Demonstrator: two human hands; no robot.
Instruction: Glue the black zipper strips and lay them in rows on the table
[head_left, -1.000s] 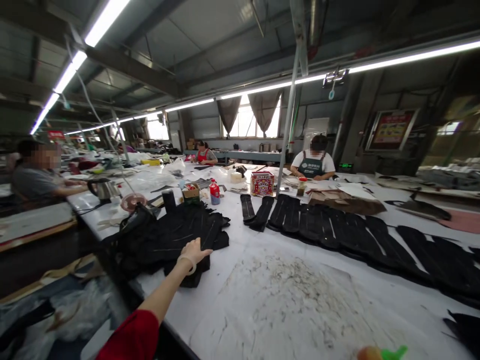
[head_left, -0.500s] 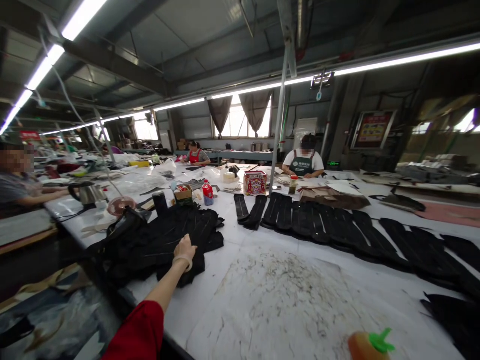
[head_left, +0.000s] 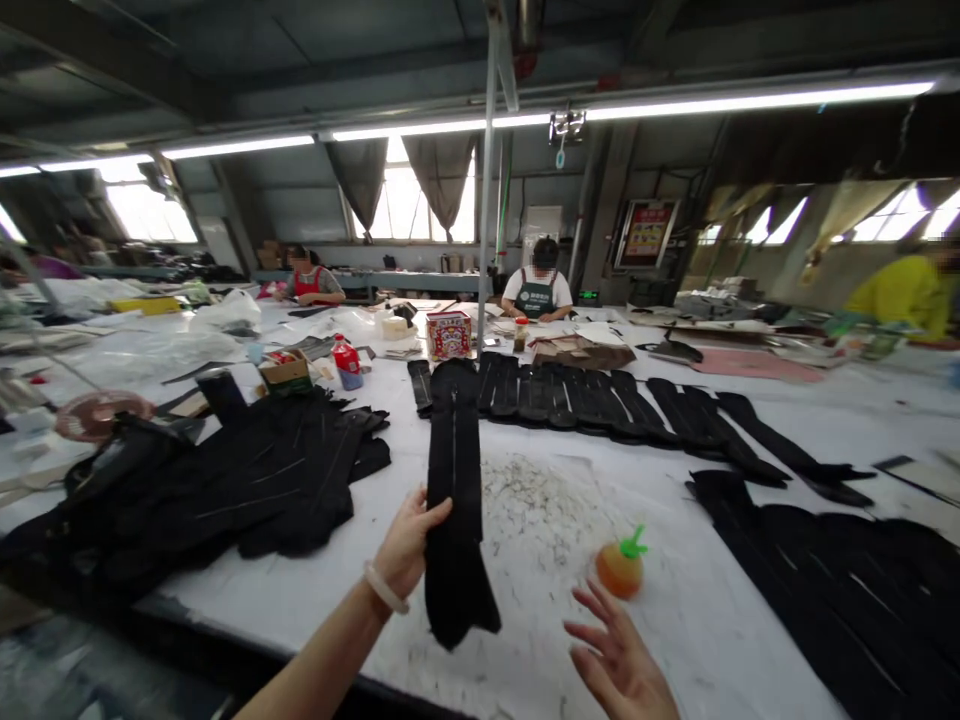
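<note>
My left hand [head_left: 409, 535] grips the edge of a long black fabric piece [head_left: 454, 470], thumb on top. A zipper-like line runs down the middle of this piece, which is held up over the white table [head_left: 540, 640]. My right hand [head_left: 619, 650] is empty, its fingers spread, at the lower right. Just beyond it stands a round orange bottle [head_left: 619, 570] with a green nozzle. To the left lies a heap of black fabric pieces [head_left: 270, 480]. A row of similar black pieces [head_left: 570, 395] stretches behind and to the right.
More black pieces [head_left: 840, 590] lie at the right. A red-capped bottle [head_left: 347, 362], a patterned box [head_left: 449, 336] and a pink basket [head_left: 101, 412] stand farther back. A metal pole [head_left: 486, 190] rises beyond the row. Several people work around the table.
My left hand has left the heap and moved right, now holding one black piece. My right hand has come into view. The camera has turned right.
</note>
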